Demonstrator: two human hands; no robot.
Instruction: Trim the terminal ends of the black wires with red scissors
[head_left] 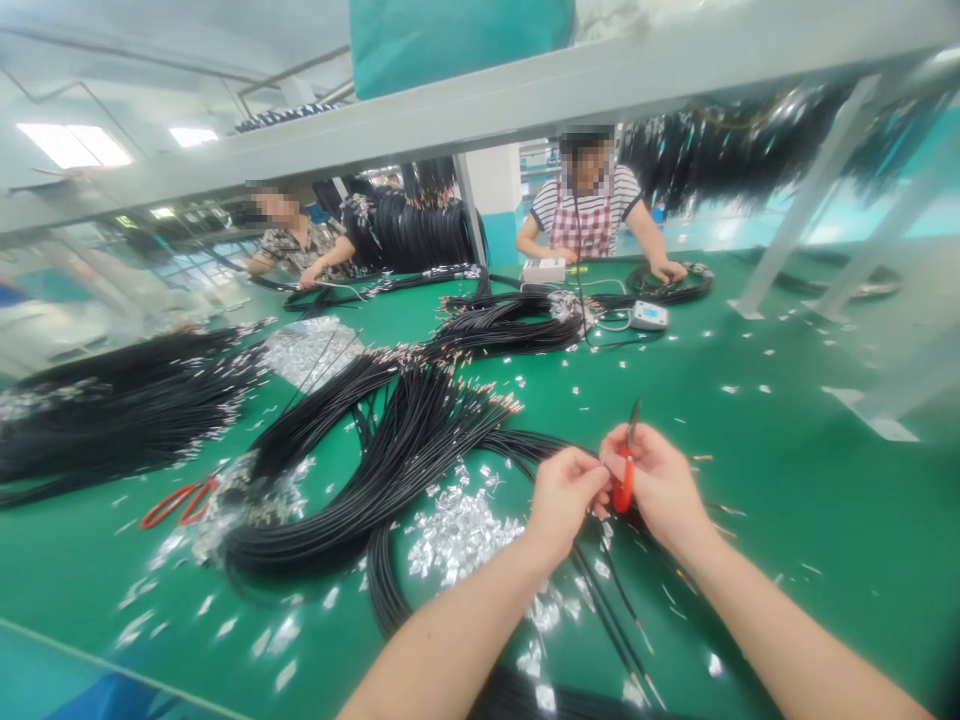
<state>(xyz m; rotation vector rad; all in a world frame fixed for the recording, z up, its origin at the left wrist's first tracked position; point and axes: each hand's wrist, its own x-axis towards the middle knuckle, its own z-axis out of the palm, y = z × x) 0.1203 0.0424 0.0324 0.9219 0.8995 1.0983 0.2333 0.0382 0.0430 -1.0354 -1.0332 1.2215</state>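
My right hand (pixel 664 485) is closed round red-handled scissors (pixel 625 470), whose blades point up and away. My left hand (pixel 562 500) is pinched shut beside it, on a thin black cable (pixel 600 590) that runs back under my forearms. The two hands touch above the green table (pixel 787 470). A big looped bundle of black cables (pixel 390 460) with metal-tipped ends lies just left of my hands. A heap of small silvery scraps (pixel 457 530) lies inside its loop.
A second pair of red-handled scissors (pixel 180 500) lies at the left. More cable bundles (pixel 112 400) cover the left and middle. Two other people work at the far edge, near a white box (pixel 544 270) and a small white device (pixel 649 315). Metal shelf posts (pixel 802 200) stand at right.
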